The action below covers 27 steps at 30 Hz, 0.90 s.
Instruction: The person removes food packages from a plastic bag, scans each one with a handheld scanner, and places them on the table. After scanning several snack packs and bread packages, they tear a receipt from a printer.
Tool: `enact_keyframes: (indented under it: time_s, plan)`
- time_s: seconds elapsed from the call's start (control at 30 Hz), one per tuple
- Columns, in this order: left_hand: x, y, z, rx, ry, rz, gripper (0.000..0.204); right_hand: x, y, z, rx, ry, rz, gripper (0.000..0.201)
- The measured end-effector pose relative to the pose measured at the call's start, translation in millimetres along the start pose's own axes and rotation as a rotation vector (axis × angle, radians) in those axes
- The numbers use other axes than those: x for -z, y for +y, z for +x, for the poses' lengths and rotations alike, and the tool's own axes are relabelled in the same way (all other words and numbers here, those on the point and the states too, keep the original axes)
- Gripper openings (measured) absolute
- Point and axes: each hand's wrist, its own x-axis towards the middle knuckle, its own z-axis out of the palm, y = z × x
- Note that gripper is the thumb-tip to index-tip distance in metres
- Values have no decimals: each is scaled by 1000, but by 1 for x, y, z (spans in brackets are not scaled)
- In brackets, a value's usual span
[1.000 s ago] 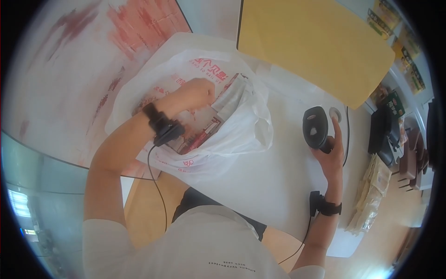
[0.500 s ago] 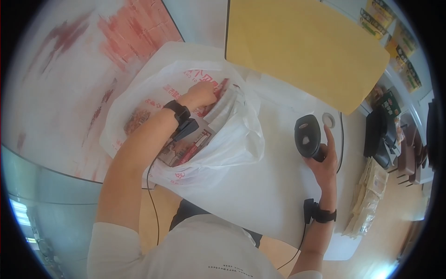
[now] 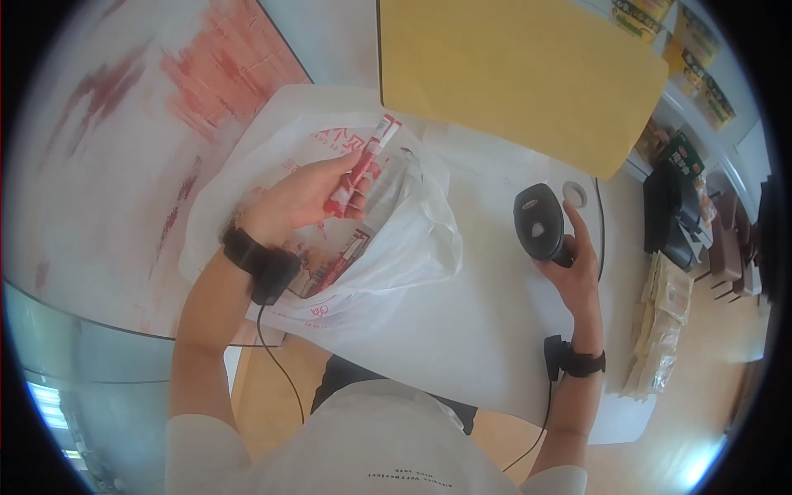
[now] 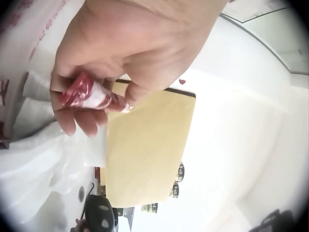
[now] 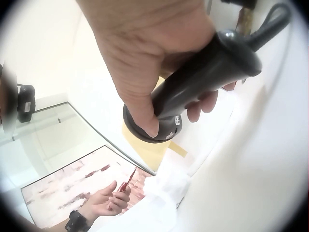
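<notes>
Above the open white plastic bag (image 3: 412,256) with red print, the left hand (image 3: 318,191) grips a slim red-and-white packet (image 3: 363,169). Seen from the left wrist, the packet (image 4: 91,96) lies across the fingers with the thumb along it. Inside the bag are more red-and-white packages (image 3: 334,268), partly covered by the forearm and plastic. The right hand (image 3: 576,276) holds a black handheld scanner (image 3: 539,221) over the white table. The right wrist view shows the thumb and fingers wrapped round its dark handle (image 5: 198,77).
A yellow board (image 3: 520,74) stands at the table's far edge. A roll of tape (image 3: 575,195) lies beyond the scanner. At the right are a black device (image 3: 670,214), flat packs (image 3: 660,330) and shelves of goods. A painted panel (image 3: 124,165) is on the left.
The left hand has come up from inside the bag and turned, with the slim packet now visible in it. The right hand still holds the scanner.
</notes>
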Motion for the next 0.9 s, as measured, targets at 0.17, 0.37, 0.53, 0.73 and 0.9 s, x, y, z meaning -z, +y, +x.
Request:
enact_keyframes:
  time_s: [0.17, 0.37, 0.53, 0.73, 0.9]
  plan:
    - [-33, -11, 5, -67, 52, 337, 28, 3, 8, 2, 124, 33, 157, 66]
    - [-79, -21, 15, -161, 72, 485, 30, 18, -1, -4, 107, 73, 342, 45]
    - [-112, -22, 24, -104, 40, 545, 28, 22, -8, -11, 113, 117, 389, 37]
    - [-128, -37, 41, -144, -17, 505, 26, 29, -22, -19, 104, 120, 390, 36]
    - [-136, -42, 47, -147, -12, 490, 23, 27, -26, -21, 180, 80, 360, 37]
